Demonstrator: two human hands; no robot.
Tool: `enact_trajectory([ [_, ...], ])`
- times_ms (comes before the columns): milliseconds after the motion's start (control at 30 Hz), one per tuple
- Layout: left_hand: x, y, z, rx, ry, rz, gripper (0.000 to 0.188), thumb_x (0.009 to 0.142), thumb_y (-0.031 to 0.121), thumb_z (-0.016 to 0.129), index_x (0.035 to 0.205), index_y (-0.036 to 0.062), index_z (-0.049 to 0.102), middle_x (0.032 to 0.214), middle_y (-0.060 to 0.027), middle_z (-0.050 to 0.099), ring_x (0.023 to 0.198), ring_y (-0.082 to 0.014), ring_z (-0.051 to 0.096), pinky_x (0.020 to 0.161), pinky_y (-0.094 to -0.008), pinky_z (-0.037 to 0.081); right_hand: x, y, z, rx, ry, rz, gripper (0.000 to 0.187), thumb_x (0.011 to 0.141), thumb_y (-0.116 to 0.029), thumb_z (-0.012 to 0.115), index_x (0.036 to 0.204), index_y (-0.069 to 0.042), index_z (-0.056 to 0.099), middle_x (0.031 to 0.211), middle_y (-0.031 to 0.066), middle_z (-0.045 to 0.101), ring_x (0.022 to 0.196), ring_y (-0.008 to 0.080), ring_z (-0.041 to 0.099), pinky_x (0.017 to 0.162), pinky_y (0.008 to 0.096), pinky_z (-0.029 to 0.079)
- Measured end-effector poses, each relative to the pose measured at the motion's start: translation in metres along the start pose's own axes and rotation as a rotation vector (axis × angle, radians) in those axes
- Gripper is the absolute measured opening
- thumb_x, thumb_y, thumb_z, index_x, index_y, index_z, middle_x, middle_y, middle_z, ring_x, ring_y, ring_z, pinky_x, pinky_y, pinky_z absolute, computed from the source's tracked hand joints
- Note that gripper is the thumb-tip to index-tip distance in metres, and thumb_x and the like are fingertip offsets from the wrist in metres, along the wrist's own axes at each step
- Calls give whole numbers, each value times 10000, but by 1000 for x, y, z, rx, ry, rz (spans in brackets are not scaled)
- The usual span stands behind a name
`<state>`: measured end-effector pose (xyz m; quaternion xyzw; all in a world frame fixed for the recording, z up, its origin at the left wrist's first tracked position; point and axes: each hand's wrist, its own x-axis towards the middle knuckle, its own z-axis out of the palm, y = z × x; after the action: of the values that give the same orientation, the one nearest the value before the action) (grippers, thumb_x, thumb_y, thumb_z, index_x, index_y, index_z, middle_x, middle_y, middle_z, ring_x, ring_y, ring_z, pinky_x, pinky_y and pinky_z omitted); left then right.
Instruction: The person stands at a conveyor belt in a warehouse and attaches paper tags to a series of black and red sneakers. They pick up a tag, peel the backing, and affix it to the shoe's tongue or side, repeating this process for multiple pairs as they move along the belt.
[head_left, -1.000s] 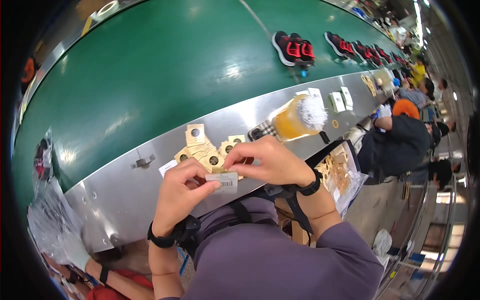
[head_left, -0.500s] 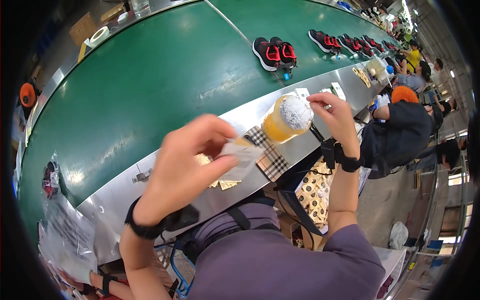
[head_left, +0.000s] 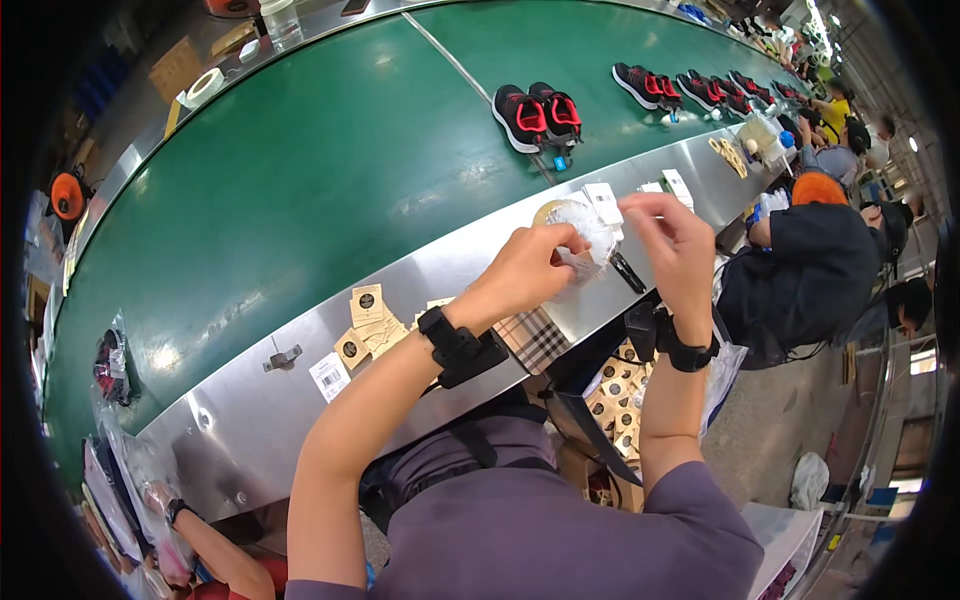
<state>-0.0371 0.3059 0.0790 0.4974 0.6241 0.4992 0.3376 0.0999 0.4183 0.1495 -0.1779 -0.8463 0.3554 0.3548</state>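
My left hand [head_left: 530, 265] reaches over the foil-topped jar [head_left: 597, 232], fingers curled at its top; whatever is between them is hidden. The hand covers most of the jar's body. Just right of the jar, my right hand [head_left: 678, 245] is raised with thumb and forefinger pinched together, and anything in the pinch is too small to make out. A stack of white barcode labels [head_left: 602, 203] lies behind the jar, near the right fingertips. Left of my left forearm are several small tan cards [head_left: 370, 320] with dark round marks, beside a white barcode label [head_left: 330, 377].
A plaid-patterned flat item [head_left: 535, 340] lies under my left wrist. Black-and-red shoes [head_left: 535, 118] stand on the green conveyor belt [head_left: 300, 200]. Below the steel ledge [head_left: 240, 430] is a box of tan cards [head_left: 615, 400]. A co-worker's arm [head_left: 225, 555] shows lower left; others sit at right.
My left hand has moved right to the jar and no longer shows the white label it held. A white barcode label now lies beside the tan cards. My right hand stays near the jar.
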Motion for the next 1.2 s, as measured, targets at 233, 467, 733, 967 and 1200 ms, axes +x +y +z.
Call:
enact_trajectory([
  [233, -14, 7, -10, -144, 183, -14, 205, 745, -7, 614, 950, -17, 611, 882, -63, 668, 759, -119, 613, 661, -260, 497, -5, -26, -11, 402, 263, 22, 94, 939, -40, 465, 922, 25, 530, 864, 129, 658, 757, 154, 639, 706, 261, 497],
  [467, -62, 38, -41, -390, 388, 6, 160, 788, 61, 681, 905, -16, 605, 795, -44, 652, 727, -72, 601, 645, -218, 478, -2, -44, 27, 62, -219, -303, 119, 857, 15, 550, 960, 8, 611, 782, 100, 617, 640, 196, 586, 588, 290, 463],
  [733, -99, 53, -54, -465, 590, 105, 196, 783, -22, 665, 955, -21, 569, 868, -50, 646, 779, -79, 612, 703, -215, 488, -1, -89, 57, 32, -314, -261, 279, 816, 49, 512, 1075, -26, 583, 745, 123, 586, 587, 272, 572, 543, 339, 462],
  [967, -125, 51, -60, -523, 692, 136, 203, 790, -33, 657, 972, -19, 569, 905, -68, 653, 809, -94, 614, 715, -226, 498, -5, -94, 75, 5, -177, -481, 228, 769, 94, 501, 942, -9, 607, 743, 103, 594, 543, 205, 538, 495, 295, 424],
  [1200, -140, 37, -64, -665, 782, 177, 239, 799, -45, 641, 1023, -21, 561, 970, -95, 647, 875, -117, 606, 749, -250, 504, -16, -101, 90, 48, -264, -411, 175, 784, 84, 543, 928, 21, 620, 747, 117, 595, 631, 195, 585, 550, 277, 444],
])
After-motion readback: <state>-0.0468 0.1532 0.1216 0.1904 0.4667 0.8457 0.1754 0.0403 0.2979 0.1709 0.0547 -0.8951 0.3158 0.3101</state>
